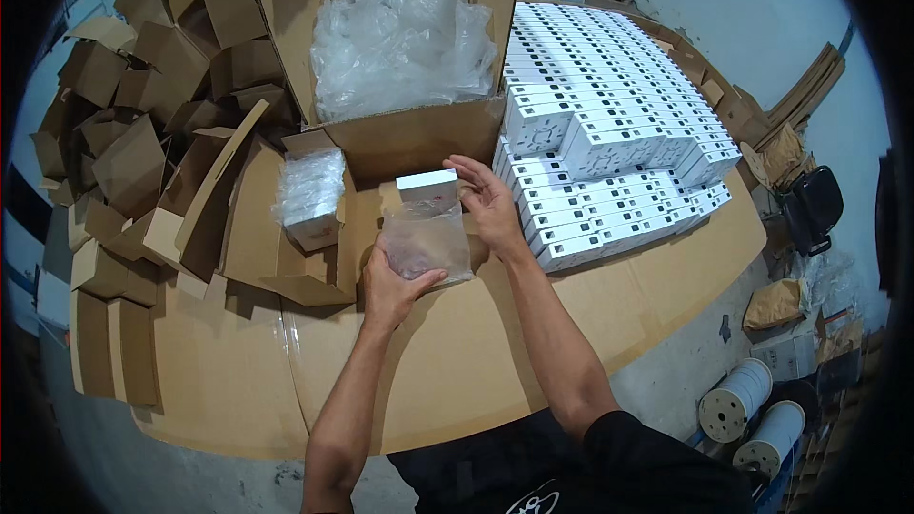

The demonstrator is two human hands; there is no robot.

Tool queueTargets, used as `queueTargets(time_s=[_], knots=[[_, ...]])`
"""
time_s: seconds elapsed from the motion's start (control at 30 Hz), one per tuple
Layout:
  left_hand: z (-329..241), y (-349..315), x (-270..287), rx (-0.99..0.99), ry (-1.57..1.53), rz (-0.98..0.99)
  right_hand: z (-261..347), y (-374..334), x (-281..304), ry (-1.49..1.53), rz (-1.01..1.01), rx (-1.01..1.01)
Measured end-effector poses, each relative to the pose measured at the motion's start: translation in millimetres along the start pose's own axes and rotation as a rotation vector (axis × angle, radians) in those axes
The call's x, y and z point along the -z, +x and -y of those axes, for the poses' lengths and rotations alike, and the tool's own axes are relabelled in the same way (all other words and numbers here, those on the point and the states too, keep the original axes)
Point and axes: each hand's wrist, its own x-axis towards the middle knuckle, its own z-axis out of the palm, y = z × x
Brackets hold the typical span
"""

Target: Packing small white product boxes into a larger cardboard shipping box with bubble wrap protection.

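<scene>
My left hand (388, 287) grips the lower left of a clear plastic bag (428, 240), its thumb lying across the bottom. A small white box (427, 187) sits partly in the bag's upper end, its upper part showing outside. Curled at the box's right end is my right hand (490, 207), with a fingertip at the upper right corner; the exact contact of its thumb is hard to make out. Left of the bag stands an open cardboard carton (271, 257) holding a row of bagged white boxes (311, 200).
Beyond my hands, a large carton (409, 138) is heaped with clear plastic bags (405, 43). Stacked white boxes (609, 148) fill the table's right side. Open brown cartons (124, 162) pile up at left. Cable spools (735, 400) stand on the floor at lower right.
</scene>
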Motion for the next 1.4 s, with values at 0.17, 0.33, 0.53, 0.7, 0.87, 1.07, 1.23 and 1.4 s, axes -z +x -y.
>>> queueTargets(time_s=[0.17, 0.33, 0.53, 0.7, 0.87, 1.07, 1.23, 1.4], knots=[[3, 7, 10, -0.046, -0.042, 0.014, -6, 2, -11, -0.025, -0.019, -0.029], [8, 5, 4, -0.038, -0.057, 0.021, -10, 3, -6, -0.079, -0.076, 0.005], [0, 2, 1, -0.011, -0.095, 0.046, 10, 6, -14, 0.066, -0.209, 0.081], [4, 2, 5, 0.009, -0.042, 0.049, 36, 6, -26, 0.229, -0.329, 0.052], [-6, 1, 3, 0.033, -0.074, 0.061, 37, 5, -18, 0.203, -0.274, 0.030], [-2, 3, 6, 0.018, -0.128, 0.069, 34, 3, -16, 0.096, -0.191, 0.006], [2, 4, 6, 0.018, -0.126, 0.074, 33, 2, -14, 0.064, -0.188, 0.029], [-4, 3, 6, 0.074, -0.180, 0.086, 30, 1, -12, 0.030, -0.131, 0.061]])
